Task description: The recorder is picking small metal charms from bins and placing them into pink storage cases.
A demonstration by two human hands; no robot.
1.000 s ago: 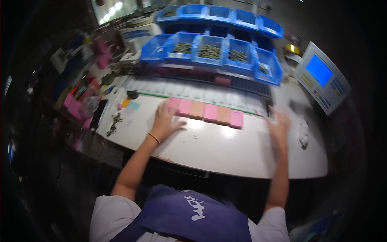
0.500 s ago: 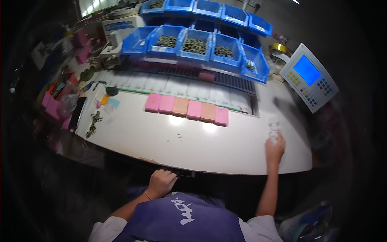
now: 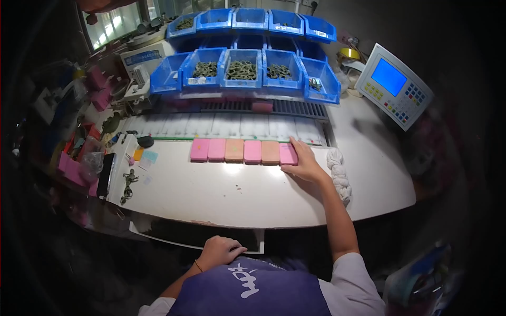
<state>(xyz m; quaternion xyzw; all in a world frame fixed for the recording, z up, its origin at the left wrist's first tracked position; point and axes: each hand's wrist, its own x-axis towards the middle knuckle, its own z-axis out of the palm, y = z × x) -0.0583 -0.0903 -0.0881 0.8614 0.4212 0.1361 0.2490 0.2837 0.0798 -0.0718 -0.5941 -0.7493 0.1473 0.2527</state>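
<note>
Along the worktable lies a row of several pink and tan flat blocks, side by side. My right hand is at the row's right end, thumb at the near edge and fingers at the far edge of the last pink block, closed around it while it rests on the table. A pulled-out drawer under the table's front edge shows a dark inside. My left hand curls its fingers over the drawer's front edge, close to my body. A bundle of white cloth lies right of my right forearm.
Blue bins, some with small greenish metal parts, stand in two tiers at the back. A control panel with a blue screen leans at the right. Small greenish parts lie at the left, near a cluttered side with pink boxes.
My right hand has moved left from the white cloth bundle to the last pink block and closed around it. The drawer is pulled further out, with my left hand at it. The view has shifted.
</note>
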